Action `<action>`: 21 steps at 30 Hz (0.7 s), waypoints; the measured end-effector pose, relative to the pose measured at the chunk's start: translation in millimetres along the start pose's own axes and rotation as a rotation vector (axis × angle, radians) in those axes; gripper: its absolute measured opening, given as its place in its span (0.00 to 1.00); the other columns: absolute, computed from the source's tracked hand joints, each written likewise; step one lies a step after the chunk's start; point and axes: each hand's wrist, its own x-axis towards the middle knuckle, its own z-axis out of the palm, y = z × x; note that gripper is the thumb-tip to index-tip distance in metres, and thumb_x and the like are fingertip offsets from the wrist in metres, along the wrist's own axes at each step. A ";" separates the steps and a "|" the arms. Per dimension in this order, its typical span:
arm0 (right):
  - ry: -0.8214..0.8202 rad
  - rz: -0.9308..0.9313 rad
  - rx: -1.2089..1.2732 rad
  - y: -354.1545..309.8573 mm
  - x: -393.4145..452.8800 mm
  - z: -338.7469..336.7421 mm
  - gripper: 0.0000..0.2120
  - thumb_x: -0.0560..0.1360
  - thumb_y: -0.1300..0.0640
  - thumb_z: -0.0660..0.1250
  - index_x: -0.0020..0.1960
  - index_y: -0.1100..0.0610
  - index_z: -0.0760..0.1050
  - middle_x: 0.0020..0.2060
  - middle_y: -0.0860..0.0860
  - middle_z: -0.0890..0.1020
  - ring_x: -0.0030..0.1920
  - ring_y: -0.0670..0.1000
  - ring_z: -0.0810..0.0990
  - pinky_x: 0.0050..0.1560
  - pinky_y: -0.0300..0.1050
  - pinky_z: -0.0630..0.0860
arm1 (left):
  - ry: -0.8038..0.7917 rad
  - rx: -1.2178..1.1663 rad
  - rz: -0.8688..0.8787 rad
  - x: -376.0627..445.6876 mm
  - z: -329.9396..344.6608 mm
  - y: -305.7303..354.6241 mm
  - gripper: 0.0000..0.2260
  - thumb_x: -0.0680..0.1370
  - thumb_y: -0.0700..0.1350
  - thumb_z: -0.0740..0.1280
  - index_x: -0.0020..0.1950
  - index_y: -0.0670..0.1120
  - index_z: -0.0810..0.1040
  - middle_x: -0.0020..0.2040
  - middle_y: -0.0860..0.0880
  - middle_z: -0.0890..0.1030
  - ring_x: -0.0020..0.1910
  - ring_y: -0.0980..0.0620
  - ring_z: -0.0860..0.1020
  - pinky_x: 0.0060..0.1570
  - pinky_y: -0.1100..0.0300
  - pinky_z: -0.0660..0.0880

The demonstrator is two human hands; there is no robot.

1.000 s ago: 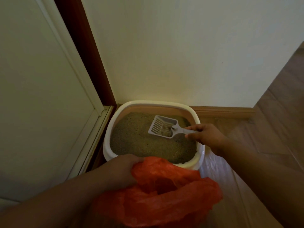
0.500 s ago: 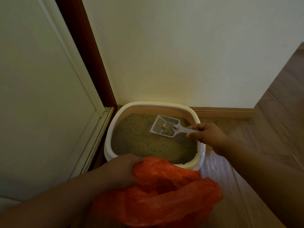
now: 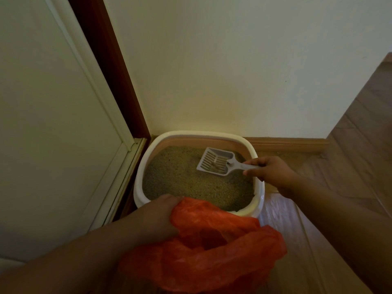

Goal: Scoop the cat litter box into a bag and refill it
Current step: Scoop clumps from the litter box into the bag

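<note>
A white litter box (image 3: pixel 146 153) with a pinkish inner wall stands in the corner, filled with tan litter (image 3: pixel 180 177). My right hand (image 3: pixel 271 171) grips the handle of a grey slotted scoop (image 3: pixel 216 161), whose head is held just above the litter at the box's back right. The scoop head looks nearly empty. My left hand (image 3: pixel 157 219) grips the left edge of an orange plastic bag (image 3: pixel 212 251), holding its mouth open just in front of the box's near rim.
A white wall (image 3: pixel 233 71) rises behind the box and a pale door (image 3: pixel 53 124) with a dark brown frame (image 3: pixel 110 71) stands at the left. Wooden floor (image 3: pixel 360 145) and a skirting board (image 3: pixel 286 143) lie to the right.
The scoop has lifted a little off the litter and most of the litter in it has sifted out. My left hand and the bag have stayed in place.
</note>
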 end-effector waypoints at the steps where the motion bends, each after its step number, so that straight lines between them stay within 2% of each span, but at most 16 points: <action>1: 0.003 0.002 -0.002 0.5 0.5 -0.7 0.12 0.72 0.60 0.76 0.55 0.50 0.86 0.45 0.52 0.83 0.40 0.50 0.74 0.40 0.43 0.73 | 0.002 0.001 0.004 0.5 0.4 -0.4 0.41 0.73 0.50 0.75 0.81 0.57 0.56 0.77 0.54 0.63 0.72 0.55 0.68 0.67 0.60 0.70; 6: 0.006 0.000 -0.013 -0.3 1.1 -1.8 0.12 0.72 0.59 0.77 0.54 0.50 0.86 0.48 0.54 0.84 0.41 0.50 0.75 0.41 0.44 0.74 | 0.002 -0.011 0.017 3.0 2.0 -4.1 0.39 0.75 0.51 0.73 0.81 0.57 0.56 0.77 0.54 0.62 0.72 0.56 0.67 0.68 0.61 0.69; 11: 0.002 -0.017 -0.010 -5.6 -0.3 -4.8 0.13 0.72 0.60 0.77 0.55 0.51 0.85 0.46 0.54 0.83 0.40 0.49 0.75 0.39 0.41 0.73 | 0.054 -0.033 0.009 6.3 4.1 -8.1 0.32 0.79 0.54 0.69 0.80 0.57 0.60 0.76 0.55 0.64 0.70 0.57 0.68 0.68 0.61 0.69; 14: -0.002 -0.026 0.007 -6.4 0.9 -3.8 0.12 0.72 0.60 0.77 0.55 0.50 0.86 0.43 0.51 0.83 0.40 0.47 0.76 0.39 0.40 0.73 | 0.054 -0.016 0.000 6.4 3.6 -8.1 0.32 0.80 0.53 0.68 0.81 0.56 0.59 0.77 0.54 0.62 0.72 0.56 0.67 0.68 0.62 0.67; 17: -0.014 -0.025 0.016 -6.3 2.6 -3.1 0.12 0.71 0.59 0.78 0.53 0.49 0.87 0.43 0.52 0.83 0.40 0.49 0.74 0.41 0.43 0.73 | 0.056 -0.015 -0.005 6.9 2.9 -8.8 0.33 0.79 0.53 0.69 0.81 0.56 0.59 0.78 0.54 0.62 0.72 0.57 0.67 0.69 0.62 0.68; 21: -0.027 -0.040 0.024 -10.4 2.1 -4.2 0.12 0.71 0.60 0.78 0.53 0.50 0.86 0.45 0.54 0.83 0.40 0.50 0.74 0.41 0.43 0.73 | 0.026 -0.022 -0.011 7.5 2.5 -8.9 0.33 0.79 0.51 0.69 0.81 0.56 0.57 0.78 0.55 0.61 0.71 0.57 0.67 0.63 0.66 0.68</action>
